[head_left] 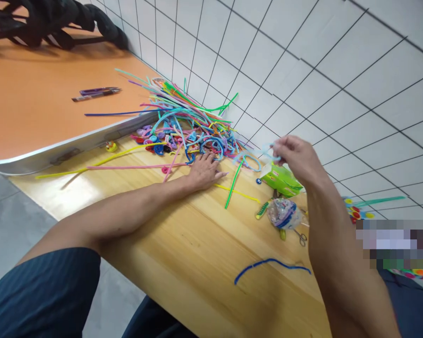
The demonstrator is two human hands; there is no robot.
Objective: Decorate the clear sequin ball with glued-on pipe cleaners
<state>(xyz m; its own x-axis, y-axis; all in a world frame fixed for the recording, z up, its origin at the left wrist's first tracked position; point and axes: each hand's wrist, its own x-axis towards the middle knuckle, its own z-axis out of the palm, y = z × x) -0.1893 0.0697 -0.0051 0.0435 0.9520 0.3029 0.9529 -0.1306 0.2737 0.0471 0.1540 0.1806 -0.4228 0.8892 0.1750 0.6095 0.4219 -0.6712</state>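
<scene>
My left hand (205, 172) lies with spread fingers on the wooden table, at the front edge of a pile of colourful pipe cleaners (190, 110) and small craft pieces. Raised above a green packet (281, 180), my right hand (294, 152) pinches a light blue pipe cleaner (267, 151). A green pipe cleaner (233, 185) crosses a yellow one just right of my left hand. Pink and long yellow pipe cleaners stretch out to the left.
A clear bag of beads (282, 212), a green-handled cutter (263, 209) and scissors (302, 238) lie near my right forearm. A blue pipe cleaner (272, 261) is nearer me. Pens (97, 92) rest on the orange table (38, 108). A tiled wall stands behind.
</scene>
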